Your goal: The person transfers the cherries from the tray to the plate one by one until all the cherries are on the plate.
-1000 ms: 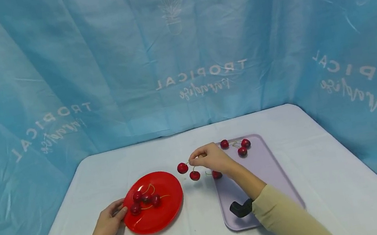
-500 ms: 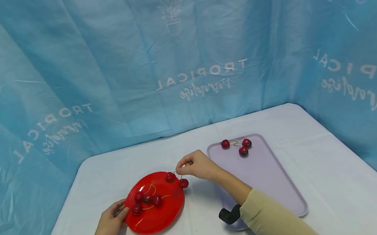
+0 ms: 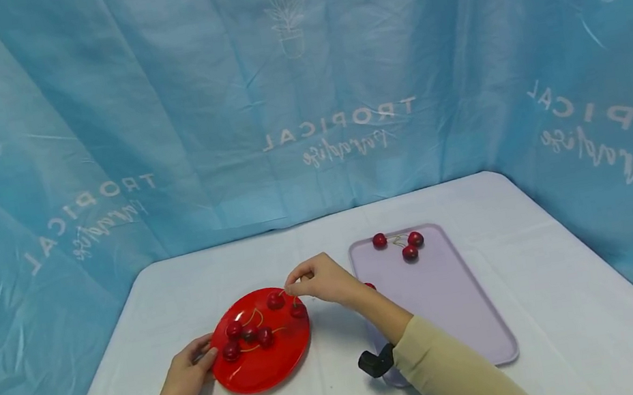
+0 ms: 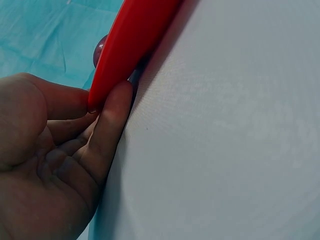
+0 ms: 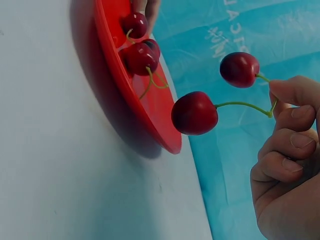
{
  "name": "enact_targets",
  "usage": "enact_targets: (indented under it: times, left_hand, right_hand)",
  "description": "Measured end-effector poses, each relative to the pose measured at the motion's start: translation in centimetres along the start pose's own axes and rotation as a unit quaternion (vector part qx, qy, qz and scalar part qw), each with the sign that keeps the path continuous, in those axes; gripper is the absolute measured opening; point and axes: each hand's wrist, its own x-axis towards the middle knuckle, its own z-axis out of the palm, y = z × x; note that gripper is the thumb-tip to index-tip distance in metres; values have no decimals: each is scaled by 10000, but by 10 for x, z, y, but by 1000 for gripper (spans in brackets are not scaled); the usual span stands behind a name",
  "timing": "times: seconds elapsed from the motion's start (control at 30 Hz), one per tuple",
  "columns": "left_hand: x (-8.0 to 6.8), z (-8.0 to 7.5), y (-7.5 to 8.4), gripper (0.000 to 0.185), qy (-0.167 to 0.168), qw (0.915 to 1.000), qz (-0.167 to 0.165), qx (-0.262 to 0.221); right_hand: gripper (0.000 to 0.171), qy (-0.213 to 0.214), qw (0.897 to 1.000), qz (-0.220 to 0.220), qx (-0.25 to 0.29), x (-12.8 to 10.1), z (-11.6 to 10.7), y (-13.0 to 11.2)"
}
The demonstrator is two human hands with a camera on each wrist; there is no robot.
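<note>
A red plate (image 3: 264,375) lies on the white table with several cherries (image 3: 249,334) on it, their stems attached. My left hand (image 3: 186,377) grips the plate's left rim; in the left wrist view the thumb and a finger pinch the red plate edge (image 4: 125,45) from both sides. My right hand (image 3: 323,280) pinches the joined green stem (image 5: 245,104) of a pair of cherries (image 5: 195,113). The pair hangs over the plate's far right part, and in the right wrist view both fruits dangle apart from the plate.
Right of the plate stands a pale purple tray (image 3: 447,315), with three cherries (image 3: 409,253) near its far edge. Another cherry (image 3: 370,285) at its left edge is mostly hidden by my right forearm. A blue printed curtain (image 3: 319,176) hangs behind the table.
My right hand has carried the cherry pair left from beside the tray to over the red plate, moving more slowly lately. My left hand stays on the plate's rim.
</note>
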Motion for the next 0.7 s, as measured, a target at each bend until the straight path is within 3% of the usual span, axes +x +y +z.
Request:
enact_targets:
  times: [0.7]
  left_hand:
    - [-2,-2,3,48,-122,9999,39,-110]
  right_hand:
    - [9,157,9979,525,358,10,28,7]
